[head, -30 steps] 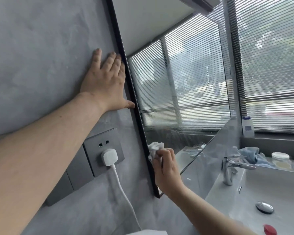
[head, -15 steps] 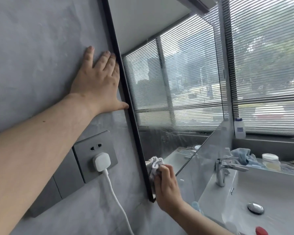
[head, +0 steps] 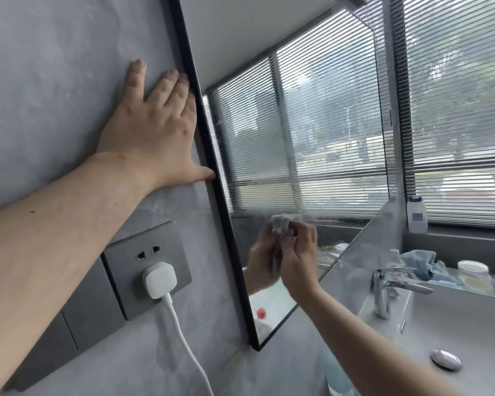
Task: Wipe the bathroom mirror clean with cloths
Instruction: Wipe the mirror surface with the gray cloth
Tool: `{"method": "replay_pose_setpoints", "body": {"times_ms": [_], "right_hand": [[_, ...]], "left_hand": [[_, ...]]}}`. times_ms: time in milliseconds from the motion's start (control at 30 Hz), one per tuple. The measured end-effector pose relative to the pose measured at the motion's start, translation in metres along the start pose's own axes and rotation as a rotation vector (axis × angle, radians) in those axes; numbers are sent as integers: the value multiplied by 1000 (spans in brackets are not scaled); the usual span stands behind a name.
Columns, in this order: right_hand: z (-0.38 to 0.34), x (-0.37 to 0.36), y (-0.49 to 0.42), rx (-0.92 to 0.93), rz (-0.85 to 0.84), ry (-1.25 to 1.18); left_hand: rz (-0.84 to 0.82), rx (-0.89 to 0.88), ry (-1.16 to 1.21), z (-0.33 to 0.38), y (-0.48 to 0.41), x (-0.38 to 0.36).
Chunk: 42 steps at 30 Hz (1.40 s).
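A black-framed mirror [head: 312, 115] hangs on the grey wall and reflects the window blinds. My right hand [head: 299, 261] grips a small crumpled white cloth [head: 285, 222] and presses it against the lower part of the glass; its reflection shows just to the left. A hazy smear runs across the glass at cloth height. My left hand [head: 152, 132] lies flat on the wall with fingers straight, its thumb and fingers touching the mirror's left frame edge.
A grey wall socket [head: 146, 270] with a white plug and cable [head: 183, 341] sits left of the mirror. To the right are a white sink [head: 446, 332] with a chrome tap [head: 389, 287], a blue cloth [head: 420, 262], a jar [head: 473, 274] and a white bottle [head: 416, 214] on the sill.
My right hand with the cloth moved from the mirror's lower left edge to the right and upward across the glass. My left hand stayed flat on the wall.
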State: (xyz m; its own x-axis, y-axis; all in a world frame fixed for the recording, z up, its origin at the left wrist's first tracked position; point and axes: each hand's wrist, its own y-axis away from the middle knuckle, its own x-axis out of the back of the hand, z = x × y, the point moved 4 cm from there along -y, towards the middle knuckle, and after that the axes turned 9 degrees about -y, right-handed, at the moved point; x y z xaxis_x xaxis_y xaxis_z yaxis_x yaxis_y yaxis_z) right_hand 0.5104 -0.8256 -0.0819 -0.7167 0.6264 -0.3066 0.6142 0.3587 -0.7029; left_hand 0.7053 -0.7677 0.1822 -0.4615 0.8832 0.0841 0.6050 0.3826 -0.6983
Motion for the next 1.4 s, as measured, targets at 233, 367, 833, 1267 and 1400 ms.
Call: {"method": "replay_pose_setpoints", "body": {"times_ms": [233, 367, 833, 1267, 1400], "right_hand": [[-40, -21, 52, 593, -225, 44], [-27, -17, 0, 310, -34, 32], [21, 22, -46, -150, 55, 75], [-14, 8, 73, 534, -438, 89], [28, 25, 22, 246, -220, 228]], "left_hand": [[24, 12, 9, -1, 2, 1], [28, 6, -4, 0, 2, 1], [37, 17, 21, 0, 1, 1], [6, 12, 40, 1, 2, 2], [39, 21, 76, -6, 1, 8]]}}
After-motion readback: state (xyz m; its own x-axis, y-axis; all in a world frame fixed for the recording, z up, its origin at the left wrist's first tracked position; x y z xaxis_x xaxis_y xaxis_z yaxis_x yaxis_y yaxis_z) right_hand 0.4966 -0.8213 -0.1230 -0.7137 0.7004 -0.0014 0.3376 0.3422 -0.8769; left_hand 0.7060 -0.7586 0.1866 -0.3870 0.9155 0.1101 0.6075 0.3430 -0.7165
